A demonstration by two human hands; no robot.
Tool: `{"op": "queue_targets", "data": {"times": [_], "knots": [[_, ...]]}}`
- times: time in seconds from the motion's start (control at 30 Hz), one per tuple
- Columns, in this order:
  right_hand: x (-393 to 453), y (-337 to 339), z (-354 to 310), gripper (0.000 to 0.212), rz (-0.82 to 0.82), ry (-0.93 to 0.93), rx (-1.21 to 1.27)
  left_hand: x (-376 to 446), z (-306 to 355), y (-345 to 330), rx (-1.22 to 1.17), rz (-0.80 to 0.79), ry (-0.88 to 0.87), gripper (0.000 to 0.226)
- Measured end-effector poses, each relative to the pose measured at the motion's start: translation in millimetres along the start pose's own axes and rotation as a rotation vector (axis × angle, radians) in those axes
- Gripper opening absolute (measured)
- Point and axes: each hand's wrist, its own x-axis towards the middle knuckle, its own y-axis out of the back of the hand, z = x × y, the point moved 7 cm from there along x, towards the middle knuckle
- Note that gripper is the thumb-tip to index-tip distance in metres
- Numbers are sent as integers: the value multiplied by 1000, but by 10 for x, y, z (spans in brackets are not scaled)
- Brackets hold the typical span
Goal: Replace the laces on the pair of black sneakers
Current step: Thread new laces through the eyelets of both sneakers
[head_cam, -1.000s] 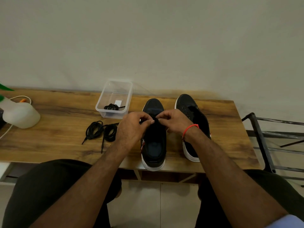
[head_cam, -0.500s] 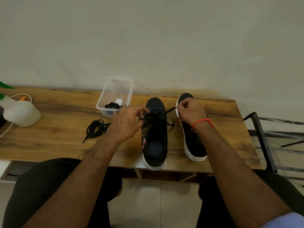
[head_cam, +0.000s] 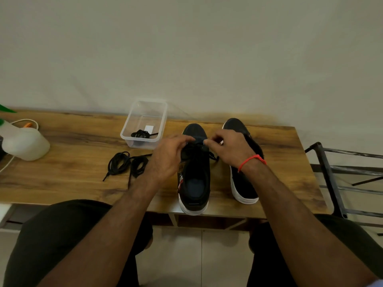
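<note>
Two black sneakers with white soles stand side by side on the wooden table (head_cam: pixel 83 141), toes toward the wall. Over the left sneaker (head_cam: pixel 194 183), my left hand (head_cam: pixel 167 158) and my right hand (head_cam: pixel 228 148) meet above its lacing. Both pinch the black lace (head_cam: pixel 196 150) threaded there; a loose end (head_cam: pixel 214 157) hangs off to the right. My right wrist hides part of the right sneaker (head_cam: pixel 242 183). Two loose black laces (head_cam: pixel 126 164) lie coiled left of the shoes.
A clear plastic box (head_cam: pixel 145 123) behind the loose laces holds another coiled black lace. A white spray bottle (head_cam: pixel 22 141) with a green top stands at the table's far left, a white cable beside it. A dark metal rack (head_cam: pixel 342 177) stands to the right of the table.
My hands had pulled apart with the lace stretched between them. Now they have come back together over the left sneaker's lacing.
</note>
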Motion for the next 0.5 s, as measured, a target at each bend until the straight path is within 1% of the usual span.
{"op": "queue_targets", "data": {"times": [0.07, 0.13, 0.23, 0.3, 0.37, 0.5], "knots": [[-79, -98, -60, 25, -62, 34, -9, 5, -40, -159, 33, -68, -32, 32], [-125, -180, -70, 21, -99, 57, -34, 2, -83, -237, 97, -94, -28, 35], [-148, -216, -61, 10, -98, 68, -59, -7, -111, -237, 134, -82, 1, 38], [-161, -204, -72, 7, -100, 79, -78, -11, -115, -230, 160, -64, 11, 40], [-182, -201, -98, 11, -117, 118, -103, -15, -134, -229, 177, -63, 33, 41], [-222, -188, -152, 21, -158, 196, -148, -40, -113, -258, 216, -114, 45, 45]]}}
